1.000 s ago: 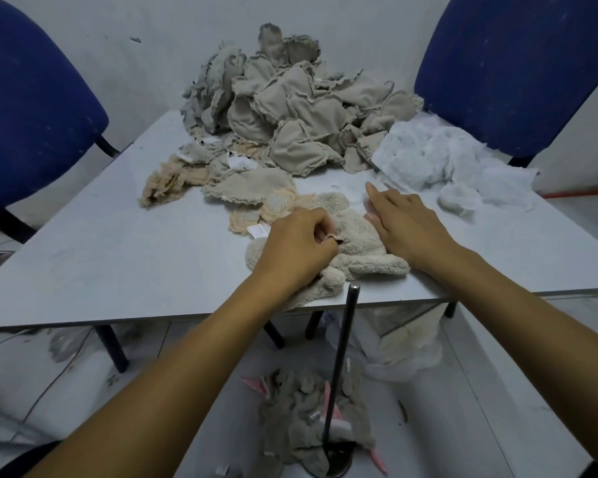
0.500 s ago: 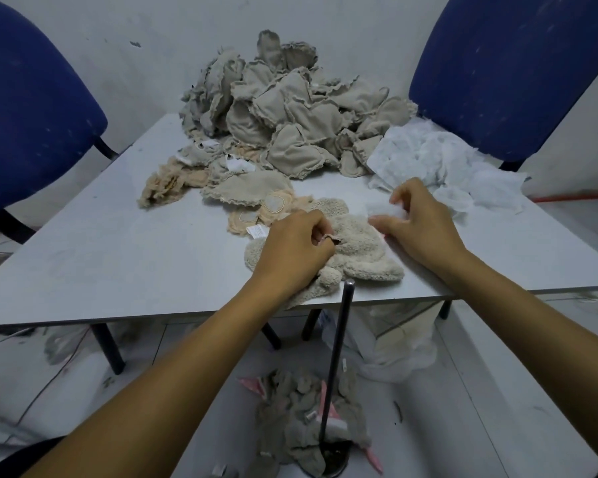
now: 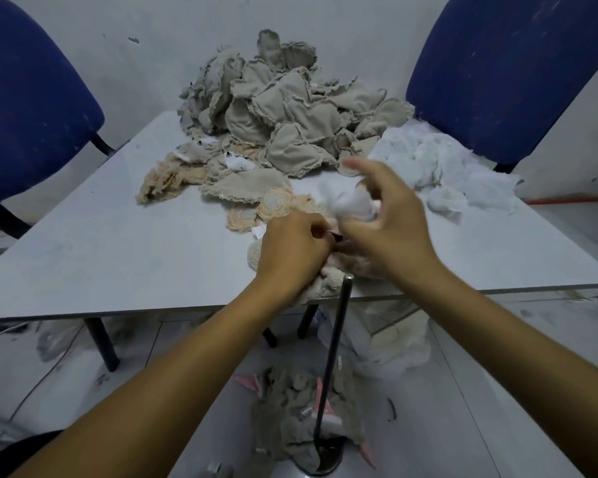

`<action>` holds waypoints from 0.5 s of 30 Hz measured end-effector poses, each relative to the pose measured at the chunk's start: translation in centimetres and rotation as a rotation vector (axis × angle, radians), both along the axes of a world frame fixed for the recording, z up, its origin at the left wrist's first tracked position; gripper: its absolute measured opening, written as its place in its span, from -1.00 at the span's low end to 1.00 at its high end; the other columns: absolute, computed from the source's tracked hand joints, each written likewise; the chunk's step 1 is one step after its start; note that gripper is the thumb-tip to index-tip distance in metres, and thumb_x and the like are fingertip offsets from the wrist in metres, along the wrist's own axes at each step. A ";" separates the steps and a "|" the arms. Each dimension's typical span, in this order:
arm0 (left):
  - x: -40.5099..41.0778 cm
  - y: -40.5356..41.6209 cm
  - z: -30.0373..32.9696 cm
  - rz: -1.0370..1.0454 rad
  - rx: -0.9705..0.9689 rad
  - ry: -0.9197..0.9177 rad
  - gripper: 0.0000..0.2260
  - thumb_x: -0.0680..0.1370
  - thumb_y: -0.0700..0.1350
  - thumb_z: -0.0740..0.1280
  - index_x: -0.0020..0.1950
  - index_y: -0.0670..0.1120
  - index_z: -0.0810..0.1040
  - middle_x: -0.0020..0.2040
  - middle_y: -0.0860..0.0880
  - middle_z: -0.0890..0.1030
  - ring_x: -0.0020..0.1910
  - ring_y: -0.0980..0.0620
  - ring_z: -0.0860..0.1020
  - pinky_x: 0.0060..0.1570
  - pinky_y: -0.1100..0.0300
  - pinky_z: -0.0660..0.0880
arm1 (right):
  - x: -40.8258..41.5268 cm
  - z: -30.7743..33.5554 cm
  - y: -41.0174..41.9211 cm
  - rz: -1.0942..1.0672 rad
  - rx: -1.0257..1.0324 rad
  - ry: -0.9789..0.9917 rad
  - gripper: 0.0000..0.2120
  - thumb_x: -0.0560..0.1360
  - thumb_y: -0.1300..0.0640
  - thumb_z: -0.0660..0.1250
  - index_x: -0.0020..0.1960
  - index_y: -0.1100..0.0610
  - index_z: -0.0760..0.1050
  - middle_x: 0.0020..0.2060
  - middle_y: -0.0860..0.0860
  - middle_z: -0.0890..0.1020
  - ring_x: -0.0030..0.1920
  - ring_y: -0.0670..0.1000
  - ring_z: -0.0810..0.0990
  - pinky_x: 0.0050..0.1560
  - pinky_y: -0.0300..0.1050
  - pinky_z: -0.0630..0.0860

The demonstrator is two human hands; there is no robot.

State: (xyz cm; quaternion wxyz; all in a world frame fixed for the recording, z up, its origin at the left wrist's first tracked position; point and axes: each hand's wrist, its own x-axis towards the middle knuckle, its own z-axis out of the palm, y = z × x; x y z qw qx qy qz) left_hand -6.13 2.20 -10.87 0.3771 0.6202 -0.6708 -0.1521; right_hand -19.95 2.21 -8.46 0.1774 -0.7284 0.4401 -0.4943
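Note:
A fluffy cream plush skin [image 3: 328, 288] lies at the near edge of the white table [image 3: 118, 250]. My left hand [image 3: 292, 251] grips the skin's upper part, fingers curled into it. My right hand [image 3: 390, 229] is blurred and holds a tuft of white stuffing [image 3: 351, 203] just above the skin, beside the left hand. The skin's middle is hidden under both hands.
A heap of grey-beige plush skins [image 3: 283, 108] fills the table's back; flat beige pieces [image 3: 256, 201] lie before it. Loose white stuffing [image 3: 439, 167] sits back right. Blue chairs [image 3: 32, 108] flank the table. A black rod [image 3: 332, 360] stands on the floor among fabric scraps [image 3: 290, 415].
My right hand left the plush skin, pinched white stuffing from the table at right, and carried it back toward the left hand. The left hand stayed gripping the skin.

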 end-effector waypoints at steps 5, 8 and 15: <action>1.1 0.1 0.3 -0.024 0.178 0.249 -0.86 0.47 -0.15 0.36 -0.29 -0.04 0.64 -0.37 0.02 0.61 -0.32 0.04 0.54 -0.34 0.22 0.42 | 0.2 -2.5 0.1 -0.006 0.043 0.079 -0.87 0.45 0.11 0.50 -0.09 -0.01 0.56 -0.10 0.00 0.54 -0.12 -0.20 0.49 -0.14 -0.42 0.33; 1.5 0.2 0.4 -0.053 0.233 0.498 -0.85 0.44 -0.23 0.42 -0.16 0.03 0.69 -0.31 0.04 0.64 -0.24 0.02 0.58 -0.12 0.10 0.52 | -0.4 -3.0 0.1 -0.041 0.061 0.083 -0.82 0.47 0.09 0.49 -0.04 0.02 0.49 -0.14 -0.11 0.58 -0.12 -0.23 0.50 -0.19 -0.40 0.33; 1.8 0.2 0.4 -0.107 0.247 0.697 -0.84 0.46 -0.38 0.35 -0.11 -0.13 0.60 -0.45 0.09 0.57 -0.49 0.19 0.49 -0.38 0.32 0.44 | 0.1 -3.5 1.2 -0.003 0.040 0.255 -0.84 0.50 0.17 0.41 0.07 0.16 0.60 0.00 0.03 0.52 -0.02 -0.03 0.51 -0.05 -0.39 0.35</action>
